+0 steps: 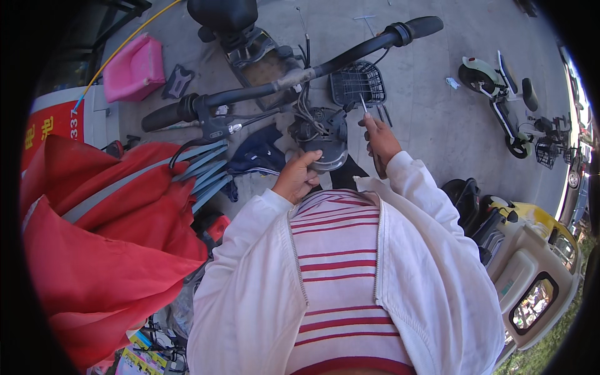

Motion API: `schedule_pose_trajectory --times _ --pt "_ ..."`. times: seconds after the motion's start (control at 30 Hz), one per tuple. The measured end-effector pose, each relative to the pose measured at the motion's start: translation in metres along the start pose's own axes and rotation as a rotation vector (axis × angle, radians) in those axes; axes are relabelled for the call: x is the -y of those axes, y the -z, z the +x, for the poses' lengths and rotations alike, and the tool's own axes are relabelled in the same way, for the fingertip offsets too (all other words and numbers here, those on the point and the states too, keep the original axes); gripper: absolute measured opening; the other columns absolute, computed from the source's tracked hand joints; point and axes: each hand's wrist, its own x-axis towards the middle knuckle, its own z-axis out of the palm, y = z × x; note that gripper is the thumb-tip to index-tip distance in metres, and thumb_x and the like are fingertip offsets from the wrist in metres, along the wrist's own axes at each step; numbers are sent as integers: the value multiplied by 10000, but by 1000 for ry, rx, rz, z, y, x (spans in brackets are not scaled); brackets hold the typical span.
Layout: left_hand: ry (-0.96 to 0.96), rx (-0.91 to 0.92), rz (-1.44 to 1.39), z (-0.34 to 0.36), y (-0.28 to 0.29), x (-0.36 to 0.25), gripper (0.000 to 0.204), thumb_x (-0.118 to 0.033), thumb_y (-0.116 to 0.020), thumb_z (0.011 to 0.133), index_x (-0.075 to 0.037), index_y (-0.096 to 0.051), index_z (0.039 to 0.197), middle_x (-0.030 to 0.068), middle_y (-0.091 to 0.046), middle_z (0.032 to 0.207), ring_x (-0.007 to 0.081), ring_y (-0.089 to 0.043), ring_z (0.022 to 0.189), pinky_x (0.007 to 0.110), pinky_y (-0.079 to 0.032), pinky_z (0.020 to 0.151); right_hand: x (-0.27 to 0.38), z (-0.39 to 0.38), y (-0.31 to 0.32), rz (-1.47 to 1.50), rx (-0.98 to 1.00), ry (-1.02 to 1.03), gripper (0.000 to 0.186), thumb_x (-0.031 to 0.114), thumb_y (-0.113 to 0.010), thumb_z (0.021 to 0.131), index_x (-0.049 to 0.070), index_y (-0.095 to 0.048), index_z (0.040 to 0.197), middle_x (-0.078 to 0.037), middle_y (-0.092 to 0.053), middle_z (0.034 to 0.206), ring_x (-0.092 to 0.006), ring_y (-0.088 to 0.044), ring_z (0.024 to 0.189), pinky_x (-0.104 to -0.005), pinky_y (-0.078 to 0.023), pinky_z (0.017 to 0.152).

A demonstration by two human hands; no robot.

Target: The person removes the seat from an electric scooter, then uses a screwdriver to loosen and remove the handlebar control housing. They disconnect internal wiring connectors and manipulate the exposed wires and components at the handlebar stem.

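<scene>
Below the bent black handlebar (294, 75) with its cables, a dark rounded housing (331, 156) hangs at the front of a scooter. My left hand (297, 175) grips the left lower edge of this housing, thumb on top. My right hand (378, 140) holds a screwdriver (364, 103) upright, its thin metal shaft pointing away from me, just right of the housing. A black wire basket (357, 82) is beyond the screwdriver's tip.
At left lie red fabric (100, 244) with grey slats, a pink chair (132, 69) and dark blue cloth (256, 156). A black seat (222, 12) is at the top. At right stand a white scooter (500, 94) and a cream and yellow vehicle (537, 269).
</scene>
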Motion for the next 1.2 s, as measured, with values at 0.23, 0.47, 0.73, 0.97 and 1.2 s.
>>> schedule_pose_trajectory --times 0.23,0.47,0.73,0.97,1.2 --pt "-71 59 51 20 5 5 235 -184 -679 867 -136 -521 1034 -30 -537 780 41 -309 473 237 -282 472 9 -61 -7 -277 -89 452 577 335 -743 826 -6 -543 1247 -123 -649 820 -198 -602 674 -336 -503 644" --pt "27 192 280 39 16 -27 357 -250 -707 849 -116 -534 1131 -15 -595 849 37 -377 497 218 -285 479 12 -51 -36 -274 -72 702 759 231 -782 758 15 -419 1389 -231 -637 1147 -339 -667 919 -360 -510 799" --pt "-212 148 325 49 8 -26 505 -274 -707 861 -105 -462 1269 7 -594 1026 61 -509 687 213 -281 474 22 -53 -39 -230 -174 413 769 268 -783 749 -21 -424 1366 -222 -670 1019 -265 -679 854 -350 -516 754" --pt "-526 14 558 41 2 -10 758 -275 -723 850 -122 -305 1464 74 -599 1144 159 -608 916 272 -468 672 27 -38 -44 -131 -64 296 474 303 -771 728 -30 -656 1045 -178 -691 832 -240 -671 730 -363 -507 675" --pt "-949 -222 1103 35 11 -7 805 -322 -728 813 -78 -328 1467 202 -594 1160 324 -601 1043 369 -464 903 50 -44 -30 -163 -3 206 376 271 -764 718 -28 -692 933 -145 -685 779 -215 -657 689 -342 -497 658"
